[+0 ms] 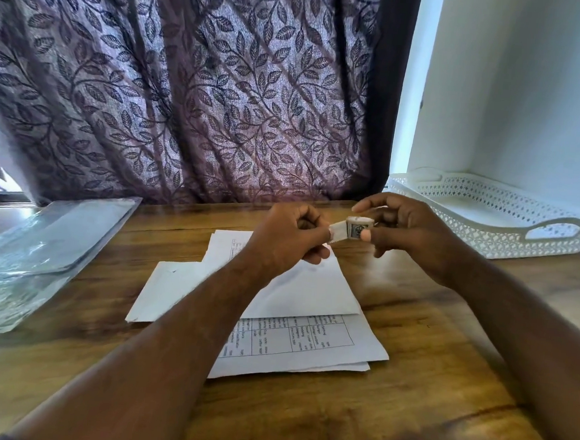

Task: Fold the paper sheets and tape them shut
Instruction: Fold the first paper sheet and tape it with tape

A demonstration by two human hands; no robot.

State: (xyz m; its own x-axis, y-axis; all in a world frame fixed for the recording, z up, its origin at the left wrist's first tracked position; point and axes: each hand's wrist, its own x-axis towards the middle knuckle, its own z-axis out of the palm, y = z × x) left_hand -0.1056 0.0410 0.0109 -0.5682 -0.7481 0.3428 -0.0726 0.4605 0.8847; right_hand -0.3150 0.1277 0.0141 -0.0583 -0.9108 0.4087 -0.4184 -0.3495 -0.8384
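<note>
A small white tape roll (359,227) is held above the table by my right hand (407,233), pinched between thumb and fingers. My left hand (289,240) pinches the loose end of the tape (337,232) just left of the roll, with a short strip drawn out between the two hands. Below them on the wooden table (424,384) lies a folded white sheet (304,289) on top of a stack of printed paper sheets (307,344) with a table of text showing. Another white sheet (167,290) sticks out to the left, partly hidden by my left forearm.
A clear plastic sleeve (32,253) lies at the table's left. A white perforated tray (494,220) stands at the back right against a white wall. A purple leaf-patterned curtain (188,85) hangs behind the table.
</note>
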